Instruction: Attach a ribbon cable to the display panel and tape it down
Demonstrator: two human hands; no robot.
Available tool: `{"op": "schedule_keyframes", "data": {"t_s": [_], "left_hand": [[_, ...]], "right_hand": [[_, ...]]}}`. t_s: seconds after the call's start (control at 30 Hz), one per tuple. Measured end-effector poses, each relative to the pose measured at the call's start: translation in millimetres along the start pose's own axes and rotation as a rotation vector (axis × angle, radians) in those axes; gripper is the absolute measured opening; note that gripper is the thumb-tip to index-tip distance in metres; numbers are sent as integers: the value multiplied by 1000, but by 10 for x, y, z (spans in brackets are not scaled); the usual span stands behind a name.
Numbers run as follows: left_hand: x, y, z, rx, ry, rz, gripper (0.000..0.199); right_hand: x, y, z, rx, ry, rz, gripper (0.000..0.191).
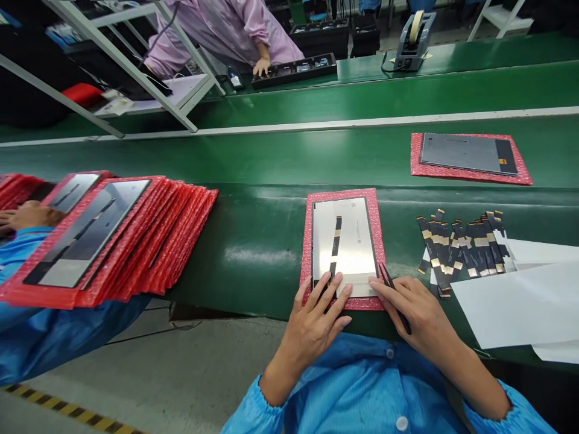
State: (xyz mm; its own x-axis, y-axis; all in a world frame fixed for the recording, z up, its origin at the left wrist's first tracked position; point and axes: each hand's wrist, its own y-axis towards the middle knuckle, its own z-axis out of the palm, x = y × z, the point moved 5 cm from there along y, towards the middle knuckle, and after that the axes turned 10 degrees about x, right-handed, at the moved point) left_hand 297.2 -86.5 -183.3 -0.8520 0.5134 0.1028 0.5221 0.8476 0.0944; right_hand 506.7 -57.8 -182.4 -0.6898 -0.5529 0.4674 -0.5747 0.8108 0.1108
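In front of me an LCD screen panel (362, 220), silvery back up, lies on a red bubble-wrap sheet (309, 247). A thin black flex cable (336, 241) runs lengthwise on the panel, its lower end close to my left fingertips. My left hand (316, 319) rests with fingers spread over the panel's lower left part and a pale strip (360, 284) along its bottom. My right hand (416, 310) grips black tweezers (389, 280), their tips pointing up beside the panel's right edge. Its fingertips touch the strip's right end. Loose flex cables (470, 247) lie in a pile to the right.
White paper sheets (520, 307) lie at the right. Another panel (461, 152) on red wrap sits farther back. At left, a co-worker's hand (34, 215) is by stacked wrapped panels (149, 241). Across the bench, another person's hand (262, 65) touches a black tray (296, 71) near a tape dispenser (412, 45).
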Motion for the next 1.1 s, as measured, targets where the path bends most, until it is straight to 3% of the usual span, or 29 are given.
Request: {"op": "schedule_keyframes", "data": {"t_s": [0.27,0.5,0.63,0.97,1.1], "left_hand": [[-300,145,-63,-50,1,10,63],[-26,-231,15,-37,-41,-110,56],[15,-339,74,-44,-87,-129,50],[-85,-7,16,-94,-83,-184,51],[-27,21,-27,-119,-83,-218,48]], "right_hand": [[4,-30,13,27,-48,-11,50],[-5,-17,4,8,-9,11,46],[-8,-20,8,3,-38,11,49],[-17,-31,38,8,-61,-30,53],[-24,-36,29,-23,-45,-21,50]]}}
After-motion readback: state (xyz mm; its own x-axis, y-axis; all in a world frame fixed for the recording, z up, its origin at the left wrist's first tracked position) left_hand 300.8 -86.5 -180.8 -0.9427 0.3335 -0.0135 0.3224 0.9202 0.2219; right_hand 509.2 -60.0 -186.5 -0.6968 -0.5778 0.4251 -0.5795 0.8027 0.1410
